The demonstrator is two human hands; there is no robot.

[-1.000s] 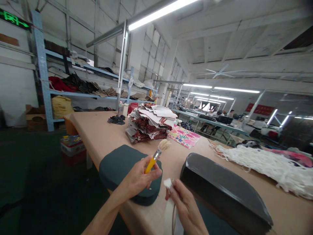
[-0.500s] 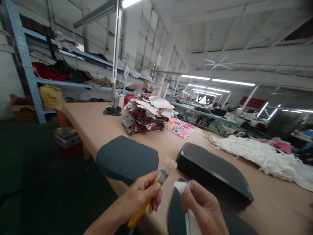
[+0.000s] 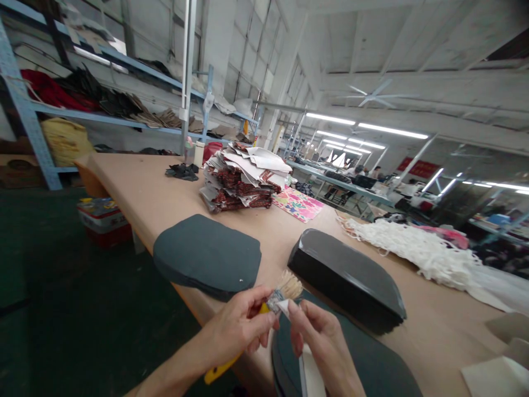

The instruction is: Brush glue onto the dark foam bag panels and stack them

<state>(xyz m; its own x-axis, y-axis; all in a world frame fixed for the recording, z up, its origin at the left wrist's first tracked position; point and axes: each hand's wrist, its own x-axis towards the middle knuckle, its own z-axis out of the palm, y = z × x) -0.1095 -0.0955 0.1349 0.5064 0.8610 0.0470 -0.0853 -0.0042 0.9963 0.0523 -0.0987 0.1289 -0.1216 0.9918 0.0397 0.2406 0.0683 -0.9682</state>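
Observation:
A paintbrush (image 3: 290, 285) with pale bristles and a yellow handle is gripped in my left hand (image 3: 243, 325), bristles pointing up and right. My right hand (image 3: 320, 336) pinches a small white strip (image 3: 284, 306) against the brush's metal collar. Beneath my right hand, dark grey-green flat pieces (image 3: 372, 353) lie stacked at the table's near edge, with a pale strip (image 3: 311, 369) on top. Left of the brush sits another stack of dark rounded pieces (image 3: 209, 251). A glossy black block-like stack (image 3: 347, 270) lies just beyond my right hand.
The brown-covered table (image 3: 136, 184) carries a pile of white and dark red pieces (image 3: 248, 176), a floral sheet (image 3: 298, 203), a black crumpled cloth (image 3: 182, 171) and white cords (image 3: 417, 248). A red and white box (image 3: 103, 220) stands on the floor at left. Blue shelving (image 3: 103, 117) lines the wall.
My right hand has come left, bringing the white strip onto the brush's collar. The view has shifted slightly right and down. The brush stays in my left hand.

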